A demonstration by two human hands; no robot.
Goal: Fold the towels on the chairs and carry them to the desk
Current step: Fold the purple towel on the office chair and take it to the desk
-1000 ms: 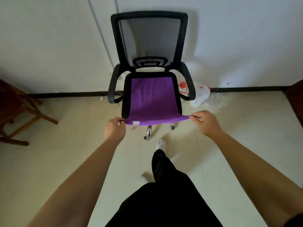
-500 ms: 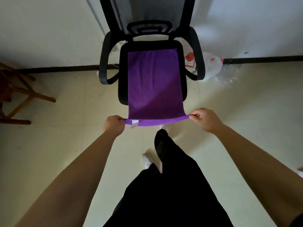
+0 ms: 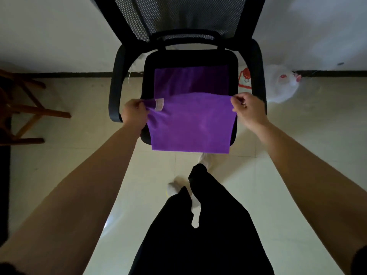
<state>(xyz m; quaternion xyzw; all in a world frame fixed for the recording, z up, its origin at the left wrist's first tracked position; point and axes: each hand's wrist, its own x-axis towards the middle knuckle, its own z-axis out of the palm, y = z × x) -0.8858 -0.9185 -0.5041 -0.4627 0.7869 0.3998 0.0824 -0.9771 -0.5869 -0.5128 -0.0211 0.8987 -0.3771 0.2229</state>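
Note:
A purple towel (image 3: pixel 190 124) lies on the seat of a black mesh office chair (image 3: pixel 117 86), its near half turned back over the far half. My left hand (image 3: pixel 135 114) pinches the towel's left corner, where a small white label shows. My right hand (image 3: pixel 248 110) pinches the right corner. Both corners are lifted above the middle of the seat, and the fold hangs past the seat's front edge. The towel's far part stays flat on the seat.
A wooden chair frame (image 3: pixel 25 108) stands at the left. A white plastic bag (image 3: pixel 282 86) lies on the floor by the wall, right of the office chair. My dark trouser legs and pale shoes (image 3: pixel 198 205) are below the seat on the tiled floor.
Both hands have carried the towel's near edge up and away from me over the seat, doubling the towel. I have stepped closer, so the chair looms larger.

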